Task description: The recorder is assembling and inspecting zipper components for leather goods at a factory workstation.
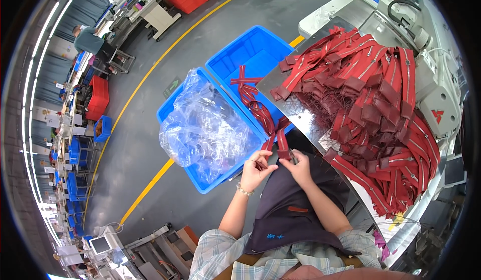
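Just above my lap, my left hand [256,170] is closed in a pinch on a red zipper strip [269,143]. Close by on its right, my right hand [299,168] is closed round a small dark metal tool [292,156], whose kind I cannot make out. Its fingertips are beside the dark red fabric end [284,154] of a zipper. More red zippers [256,110] trail from there into the blue bin [228,54]. To the right, a large heap of red zippers [371,84] with metal teeth and loose threads covers the tabletop.
A second blue bin [206,187] holds crumpled clear plastic [205,129]. The metal table's edge [313,142] runs close to my right hand. White sewing machine parts [441,99] stand beyond the heap. Far left, a person [90,42] is near workbenches with red crates [97,97].
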Motion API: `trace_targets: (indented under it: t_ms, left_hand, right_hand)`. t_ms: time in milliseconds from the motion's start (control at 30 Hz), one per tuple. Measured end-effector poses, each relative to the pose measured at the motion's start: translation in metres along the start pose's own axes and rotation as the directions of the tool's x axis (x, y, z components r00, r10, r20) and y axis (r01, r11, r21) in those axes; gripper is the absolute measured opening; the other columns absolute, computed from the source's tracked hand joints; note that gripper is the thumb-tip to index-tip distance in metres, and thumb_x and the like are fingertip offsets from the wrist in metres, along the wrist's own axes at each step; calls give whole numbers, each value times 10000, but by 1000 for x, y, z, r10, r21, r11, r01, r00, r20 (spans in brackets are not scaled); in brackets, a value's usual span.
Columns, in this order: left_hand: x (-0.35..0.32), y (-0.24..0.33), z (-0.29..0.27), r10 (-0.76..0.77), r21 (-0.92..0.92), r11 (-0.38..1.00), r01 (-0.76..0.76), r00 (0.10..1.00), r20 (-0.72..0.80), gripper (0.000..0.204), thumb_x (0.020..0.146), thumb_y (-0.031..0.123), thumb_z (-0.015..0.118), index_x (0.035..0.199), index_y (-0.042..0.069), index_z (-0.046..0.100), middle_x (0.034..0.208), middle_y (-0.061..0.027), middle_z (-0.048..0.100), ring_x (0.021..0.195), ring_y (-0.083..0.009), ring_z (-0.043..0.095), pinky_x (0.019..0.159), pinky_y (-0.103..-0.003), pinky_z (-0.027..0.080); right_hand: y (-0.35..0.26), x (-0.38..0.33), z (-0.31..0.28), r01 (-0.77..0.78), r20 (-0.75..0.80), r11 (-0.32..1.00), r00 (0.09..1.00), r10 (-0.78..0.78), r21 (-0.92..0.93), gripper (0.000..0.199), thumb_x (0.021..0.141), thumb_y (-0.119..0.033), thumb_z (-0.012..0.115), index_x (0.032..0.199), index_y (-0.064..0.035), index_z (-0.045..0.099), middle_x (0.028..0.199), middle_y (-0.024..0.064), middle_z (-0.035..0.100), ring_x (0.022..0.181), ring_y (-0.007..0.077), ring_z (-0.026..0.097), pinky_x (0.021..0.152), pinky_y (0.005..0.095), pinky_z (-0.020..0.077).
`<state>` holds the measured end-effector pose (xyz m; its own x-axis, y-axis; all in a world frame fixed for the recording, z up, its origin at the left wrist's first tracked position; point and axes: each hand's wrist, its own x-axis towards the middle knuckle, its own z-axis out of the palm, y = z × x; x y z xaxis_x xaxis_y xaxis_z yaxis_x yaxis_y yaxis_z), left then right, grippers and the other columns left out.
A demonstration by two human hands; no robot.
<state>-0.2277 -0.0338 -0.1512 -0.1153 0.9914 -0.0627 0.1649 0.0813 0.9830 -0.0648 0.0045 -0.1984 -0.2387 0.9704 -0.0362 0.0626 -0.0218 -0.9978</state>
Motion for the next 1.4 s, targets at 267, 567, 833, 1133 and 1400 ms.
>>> trace_targets:
  t_ms: [267,567,833,1133,1400]
  left_hand:
    - [-17,-19,11,-127,-6,992,127,991,-45,256,702,119,745,862,24,570,578,64,481,519,11,403,460,-154,306]
    - [-31,-38,24,-204,-240,945,224,973,107,207,739,132,708,870,13,600,615,48,495,534,-14,420,474,-177,333]
    - [-41,-26,26,-179,-141,975,175,984,-19,358,735,111,687,1022,29,489,695,31,498,547,-11,447,471,-160,357]
    - [-46,-37,5,-307,-144,929,342,927,217,146,759,104,668,805,4,572,692,-12,596,573,-33,520,501,-166,399]
    - [-43,-18,3,-296,-272,893,358,923,245,113,788,84,636,718,23,572,633,-1,579,534,-26,495,472,-170,371]
  right_hand:
    - [-26,-36,14,-78,-138,979,985,105,189,135,740,-64,692,752,-23,563,675,-71,491,560,-11,344,479,168,276]
    - [-34,-75,8,-214,-7,963,976,218,165,138,747,-61,675,859,2,625,704,-41,577,557,-10,400,484,167,311]
    - [-33,-78,8,-238,89,963,970,228,130,112,758,-69,679,789,-2,595,655,-53,526,598,-3,409,511,178,322]
    - [-31,-85,12,-276,183,945,952,245,173,109,760,-72,677,758,-13,586,629,-67,490,580,-3,380,501,177,300]
    - [-30,-68,3,-505,303,765,861,410,399,272,923,-247,454,856,-11,572,596,-61,449,452,0,255,413,188,170]
